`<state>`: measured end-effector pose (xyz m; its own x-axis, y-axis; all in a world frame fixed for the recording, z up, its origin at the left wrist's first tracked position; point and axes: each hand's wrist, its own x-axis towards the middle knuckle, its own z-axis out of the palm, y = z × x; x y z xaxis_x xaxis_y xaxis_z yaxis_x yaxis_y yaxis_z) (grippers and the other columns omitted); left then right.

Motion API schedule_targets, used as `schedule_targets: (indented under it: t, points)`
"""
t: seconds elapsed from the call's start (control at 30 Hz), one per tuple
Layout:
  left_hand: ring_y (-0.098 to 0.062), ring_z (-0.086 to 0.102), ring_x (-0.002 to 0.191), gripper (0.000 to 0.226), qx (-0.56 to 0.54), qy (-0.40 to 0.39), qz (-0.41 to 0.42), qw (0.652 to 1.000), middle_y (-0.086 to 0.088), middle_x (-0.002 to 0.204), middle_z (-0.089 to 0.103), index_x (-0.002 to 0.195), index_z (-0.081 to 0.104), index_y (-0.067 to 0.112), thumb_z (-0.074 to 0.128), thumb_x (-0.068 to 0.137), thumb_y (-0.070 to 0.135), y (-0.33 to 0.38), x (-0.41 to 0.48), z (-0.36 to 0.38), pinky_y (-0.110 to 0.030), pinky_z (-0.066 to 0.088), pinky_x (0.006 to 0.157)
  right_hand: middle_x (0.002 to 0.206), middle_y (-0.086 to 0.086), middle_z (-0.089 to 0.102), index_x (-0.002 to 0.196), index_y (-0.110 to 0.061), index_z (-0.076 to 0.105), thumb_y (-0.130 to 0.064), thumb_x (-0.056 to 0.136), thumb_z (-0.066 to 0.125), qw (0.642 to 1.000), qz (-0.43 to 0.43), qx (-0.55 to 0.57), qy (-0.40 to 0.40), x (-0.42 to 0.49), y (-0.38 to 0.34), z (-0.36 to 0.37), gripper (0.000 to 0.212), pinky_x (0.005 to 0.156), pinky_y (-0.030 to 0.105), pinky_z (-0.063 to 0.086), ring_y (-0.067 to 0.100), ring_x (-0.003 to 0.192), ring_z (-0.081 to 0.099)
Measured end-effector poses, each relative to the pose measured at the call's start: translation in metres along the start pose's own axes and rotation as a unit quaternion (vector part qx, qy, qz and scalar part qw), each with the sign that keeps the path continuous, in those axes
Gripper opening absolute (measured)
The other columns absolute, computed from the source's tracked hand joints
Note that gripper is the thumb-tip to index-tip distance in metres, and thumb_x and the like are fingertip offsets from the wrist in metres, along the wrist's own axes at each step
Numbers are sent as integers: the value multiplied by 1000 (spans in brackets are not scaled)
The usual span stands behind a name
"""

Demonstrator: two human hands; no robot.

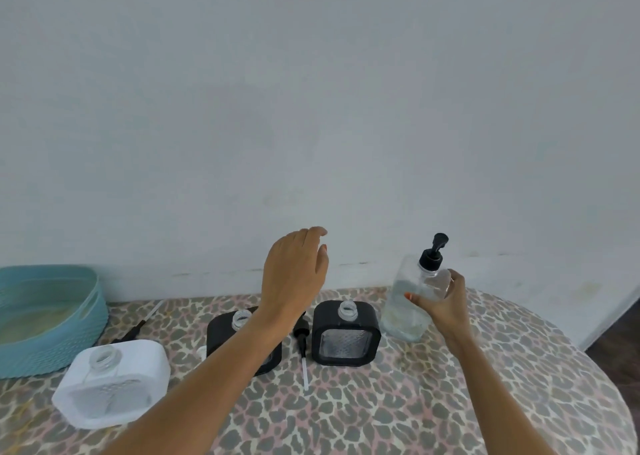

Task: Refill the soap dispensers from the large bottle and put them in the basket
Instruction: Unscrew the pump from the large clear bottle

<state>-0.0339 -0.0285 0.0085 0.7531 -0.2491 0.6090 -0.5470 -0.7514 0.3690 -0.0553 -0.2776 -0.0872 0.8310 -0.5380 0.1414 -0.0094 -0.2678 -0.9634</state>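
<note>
My right hand grips the large clear bottle with a black pump top, tilted a little to the left at the right of the table. My left hand hovers above the table with relaxed fingers, holding nothing. Two black square dispensers stand uncapped: one in the middle, the other partly hidden behind my left forearm. A white square dispenser stands uncapped at the front left. The teal basket sits at the far left.
A black pump with a white tube lies between the black dispensers. Another pump lies near the basket. The round table has a leopard-print cloth and stands against a pale wall.
</note>
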Motion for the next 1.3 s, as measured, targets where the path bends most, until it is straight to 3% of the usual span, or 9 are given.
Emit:
schedule_targets:
  t: [0.27,0.4,0.57,0.67,0.87,0.93,1.03,1.13,1.3]
  points:
    - [-6,55,97,21,-112,-116,41,986,9,107,63,107,59,20,43,94,27,46,-23,-1,-17,40,80,100,-12,50,113,-18,39,-2,63,81,999,-33,32,12,-63,-20,-39,67,78,29,44,12,93,52]
    - [2,47,112,31,-304,-199,1,932,15,122,53,119,52,27,52,89,35,69,-43,-4,-23,41,98,111,-3,57,117,-19,44,-17,52,89,998,-32,31,-50,-96,-26,-39,79,86,36,49,13,101,58]
    - [6,40,116,46,-400,-294,-52,867,18,130,45,131,42,27,55,88,35,73,-64,-16,-12,35,92,107,-8,63,114,-30,50,-41,41,81,990,-41,32,-129,-135,-38,-9,79,80,28,54,8,100,61]
    - [4,51,110,35,-386,-295,-54,873,10,122,58,123,53,22,54,89,31,54,-70,-24,-5,38,88,110,-19,64,116,-38,52,-31,49,85,981,-62,42,-179,-149,-39,12,74,84,27,53,0,103,60]
    - [2,56,111,23,-406,-307,-92,856,14,111,64,105,61,29,61,86,18,20,-81,-37,-23,40,102,113,-35,54,120,-40,39,-3,62,83,968,-92,49,-230,-163,-41,45,82,84,5,42,-22,108,46]
    - [1,57,109,25,-414,-299,-100,854,16,108,65,102,61,34,62,85,16,15,-84,-37,-23,41,101,113,-33,46,118,-40,36,7,64,78,968,-89,50,-230,-164,-39,50,83,84,7,45,-28,102,43]
    - [-1,58,109,24,-430,-276,-112,852,15,104,66,98,62,36,63,84,16,11,-87,-35,-28,42,102,120,-28,43,121,-42,35,-11,60,82,969,-85,28,-231,-165,-38,56,84,91,25,48,-22,108,44]
    - [-16,45,129,30,-415,-243,-110,870,20,106,65,91,61,50,65,83,22,8,-91,-27,-36,23,115,118,-19,48,118,-45,38,-32,51,81,971,-94,19,-218,-165,-36,64,81,87,21,48,-14,107,47]
    - [-8,11,141,24,-384,-184,-93,900,40,107,54,97,61,45,63,83,26,8,-97,-23,-18,-3,111,108,-23,57,112,-45,47,-38,51,81,978,-94,35,-185,-169,-32,70,71,84,37,54,-1,104,56]
